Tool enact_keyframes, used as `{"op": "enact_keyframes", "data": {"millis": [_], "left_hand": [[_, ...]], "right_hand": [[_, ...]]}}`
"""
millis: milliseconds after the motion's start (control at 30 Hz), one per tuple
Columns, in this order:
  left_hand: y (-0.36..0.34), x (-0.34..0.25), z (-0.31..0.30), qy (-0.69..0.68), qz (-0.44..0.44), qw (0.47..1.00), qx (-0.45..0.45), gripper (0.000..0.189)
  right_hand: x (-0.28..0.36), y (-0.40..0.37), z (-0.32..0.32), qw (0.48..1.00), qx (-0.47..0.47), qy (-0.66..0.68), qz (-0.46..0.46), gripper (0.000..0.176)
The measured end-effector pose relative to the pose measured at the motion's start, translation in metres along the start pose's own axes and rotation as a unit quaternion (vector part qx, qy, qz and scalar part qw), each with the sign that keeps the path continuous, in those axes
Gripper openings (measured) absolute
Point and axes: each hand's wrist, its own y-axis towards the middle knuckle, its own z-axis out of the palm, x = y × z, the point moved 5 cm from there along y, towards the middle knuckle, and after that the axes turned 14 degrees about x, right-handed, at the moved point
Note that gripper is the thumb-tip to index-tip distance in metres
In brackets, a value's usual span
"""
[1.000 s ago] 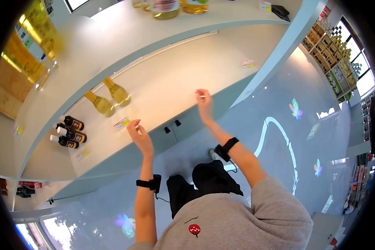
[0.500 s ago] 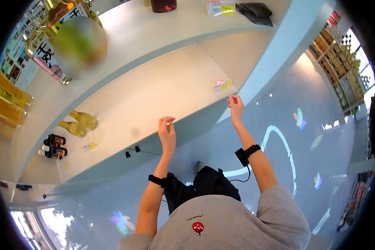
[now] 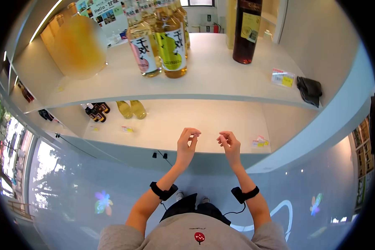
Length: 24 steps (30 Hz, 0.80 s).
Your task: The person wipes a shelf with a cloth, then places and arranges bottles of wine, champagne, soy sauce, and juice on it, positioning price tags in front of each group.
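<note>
My left hand (image 3: pixel 186 146) hovers in front of the lower shelf (image 3: pixel 204 114), its fingers loosely curled and apart from the thumb, with nothing visible in it. To its right my right hand (image 3: pixel 231 146) mirrors that pose, also bare, a small gap between the two hands. Neither seems to grip anything. Price tags (image 3: pixel 260 141) lie on the lower shelf to the right of my right hand. Above, on the upper shelf (image 3: pixel 221 83), stand several labelled bottles, among them one with a green label (image 3: pixel 171 50) and one with a pink-and-white label (image 3: pixel 143 54).
A dark red bottle (image 3: pixel 246 35), a price card (image 3: pixel 283 77) and a black crumpled item (image 3: pixel 309 90) occupy the upper shelf's right side. Lower left are yellowish bottles (image 3: pixel 131 109) and small dark bottles (image 3: pixel 96 111). A blurred patch hides part of the upper left.
My view has turned and tilted up, showing more of the upper shelf. Both hands have come closer together and stay without any visible object.
</note>
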Motion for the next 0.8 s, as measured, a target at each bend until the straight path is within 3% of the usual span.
{"op": "enact_keyframes", "data": {"millis": [367,800], "left_hand": [[0.000,-0.047,-0.051,-0.049,0.040,0.998,-0.010,0.013],[-0.014,-0.025,-0.089,-0.058,0.015,0.998,-0.021,0.015]], "right_hand": [[0.105,0.030,0.050,0.992,0.103,-0.039,-0.060,0.015],[0.150,0.042,0.101,0.976,0.189,-0.040,-0.102,0.019]]}}
